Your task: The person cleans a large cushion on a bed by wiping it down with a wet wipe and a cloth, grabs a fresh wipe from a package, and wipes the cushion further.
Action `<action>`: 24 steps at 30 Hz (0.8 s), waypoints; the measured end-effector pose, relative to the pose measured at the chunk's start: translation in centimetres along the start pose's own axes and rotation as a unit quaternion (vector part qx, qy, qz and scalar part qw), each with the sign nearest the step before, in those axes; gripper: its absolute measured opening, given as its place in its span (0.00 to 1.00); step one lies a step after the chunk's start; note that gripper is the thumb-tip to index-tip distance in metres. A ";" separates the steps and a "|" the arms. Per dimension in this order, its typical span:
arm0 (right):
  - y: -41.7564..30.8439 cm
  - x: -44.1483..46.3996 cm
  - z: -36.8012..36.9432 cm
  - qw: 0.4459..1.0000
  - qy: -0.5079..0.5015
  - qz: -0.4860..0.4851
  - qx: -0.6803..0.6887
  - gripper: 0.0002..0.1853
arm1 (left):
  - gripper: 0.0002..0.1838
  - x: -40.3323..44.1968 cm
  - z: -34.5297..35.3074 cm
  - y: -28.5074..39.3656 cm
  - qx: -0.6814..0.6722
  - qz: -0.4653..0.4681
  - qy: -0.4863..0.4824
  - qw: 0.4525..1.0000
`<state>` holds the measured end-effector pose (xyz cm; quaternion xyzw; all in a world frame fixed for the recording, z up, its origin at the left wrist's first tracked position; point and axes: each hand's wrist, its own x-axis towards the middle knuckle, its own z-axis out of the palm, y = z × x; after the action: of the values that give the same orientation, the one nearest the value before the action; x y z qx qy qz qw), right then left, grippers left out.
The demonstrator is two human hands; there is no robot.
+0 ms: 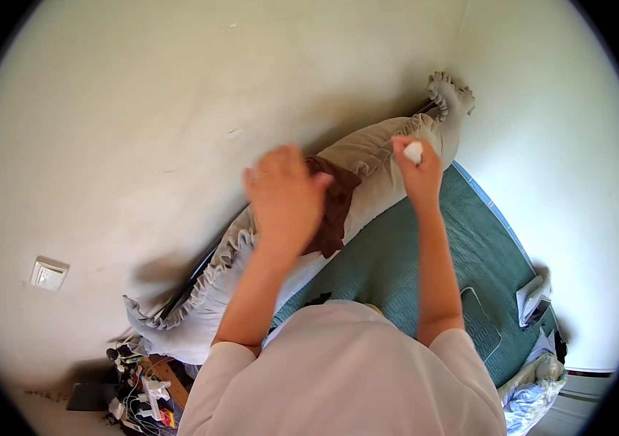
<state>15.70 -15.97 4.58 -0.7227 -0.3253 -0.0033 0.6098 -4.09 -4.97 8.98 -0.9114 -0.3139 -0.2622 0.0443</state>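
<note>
My left hand (284, 200) is raised in front of a dark brown cloth (338, 203), its thumb held apart from the fingers. Motion blurs it a little, and I see nothing in its grip; whether it touches the cloth I cannot tell. That cloth is draped over a long beige headboard cover (373, 149) with ruffled edges. To the right, my right hand (424, 171) is closed around a small white object (413, 152) with a rounded end. Most of this object is hidden in the fist, so its kind is unclear.
A bed with a green quilted cover (382, 254) lies below my hands. Cables and small items crowd a cluttered spot (153, 389) at lower left. A wall switch (49, 274) is at left. A phone-like dark item (538, 312) and plastic bags (535, 392) sit at right.
</note>
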 end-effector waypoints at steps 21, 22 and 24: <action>7.4 2.1 3.0 0.956 -0.172 0.133 0.195 0.07 | 0.26 3.3 14.0 -3.4 -0.595 -0.449 0.147 0.650; 7.3 2.5 2.7 0.949 -0.172 0.169 0.202 0.08 | 0.26 3.6 13.2 -4.1 -0.650 -0.444 0.194 0.586; 6.9 3.3 1.9 0.960 -0.172 0.142 0.170 0.08 | 0.26 5.0 10.1 -2.5 -0.703 -0.427 0.237 0.517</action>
<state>20.84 -13.10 -0.63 -0.6365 -0.3152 0.2634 0.6528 2.28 2.28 2.68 -0.3061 -0.3565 -0.5915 -0.6552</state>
